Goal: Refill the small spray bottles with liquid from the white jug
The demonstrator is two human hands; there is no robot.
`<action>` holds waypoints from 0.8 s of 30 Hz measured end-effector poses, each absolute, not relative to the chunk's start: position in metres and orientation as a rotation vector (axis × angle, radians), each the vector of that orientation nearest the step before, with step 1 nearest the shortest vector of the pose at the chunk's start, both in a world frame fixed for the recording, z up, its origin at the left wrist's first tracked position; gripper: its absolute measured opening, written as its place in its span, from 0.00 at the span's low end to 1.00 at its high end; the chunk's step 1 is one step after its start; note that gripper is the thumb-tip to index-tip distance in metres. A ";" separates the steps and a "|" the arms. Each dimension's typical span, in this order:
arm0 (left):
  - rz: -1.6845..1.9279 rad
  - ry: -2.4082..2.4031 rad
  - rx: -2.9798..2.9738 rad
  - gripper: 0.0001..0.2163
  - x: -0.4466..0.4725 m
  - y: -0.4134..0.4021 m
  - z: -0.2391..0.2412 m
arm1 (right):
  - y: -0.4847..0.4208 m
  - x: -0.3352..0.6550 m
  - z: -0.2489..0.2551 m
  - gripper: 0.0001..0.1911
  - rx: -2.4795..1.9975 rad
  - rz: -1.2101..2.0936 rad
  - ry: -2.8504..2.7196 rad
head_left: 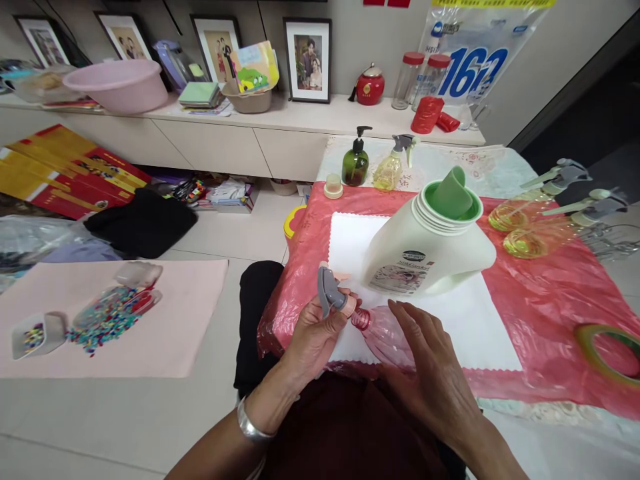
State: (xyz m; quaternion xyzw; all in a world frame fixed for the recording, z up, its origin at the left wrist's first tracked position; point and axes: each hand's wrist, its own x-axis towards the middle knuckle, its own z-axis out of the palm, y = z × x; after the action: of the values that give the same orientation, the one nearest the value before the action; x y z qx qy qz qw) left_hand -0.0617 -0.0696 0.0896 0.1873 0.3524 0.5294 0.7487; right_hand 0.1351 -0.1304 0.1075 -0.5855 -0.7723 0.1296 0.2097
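My left hand (315,337) is closed round a grey trigger spray head (331,293) with a pink collar, held at the threaded neck of a clear pink bottle (385,333). My right hand (430,367) wraps over the body of that pink bottle, which lies tilted at the near edge of the table. Just behind stands a large white detergent jug (425,250) with a green funnel (453,193) in its mouth, resting on a white cloth (475,320).
A red plastic sheet (550,293) covers the table. Yellow spray bottles (525,220) lie at the right, a tape roll (607,353) at the near right. A green pump bottle (355,163), a yellow sprayer (393,167) and a small cap (333,187) stand at the far edge. Bead boxes (107,310) lie on the floor at the left.
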 end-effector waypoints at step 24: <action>1.172 0.771 0.499 0.13 -0.059 -0.068 0.098 | -0.133 0.127 0.095 0.40 -1.629 0.542 -2.058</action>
State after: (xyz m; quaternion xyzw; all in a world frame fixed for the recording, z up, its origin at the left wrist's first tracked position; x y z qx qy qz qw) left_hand -0.0591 -0.0685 0.0980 0.2273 0.3509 0.5332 0.7355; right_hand 0.1268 -0.1332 0.0955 -0.5915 -0.7477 0.1969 0.2287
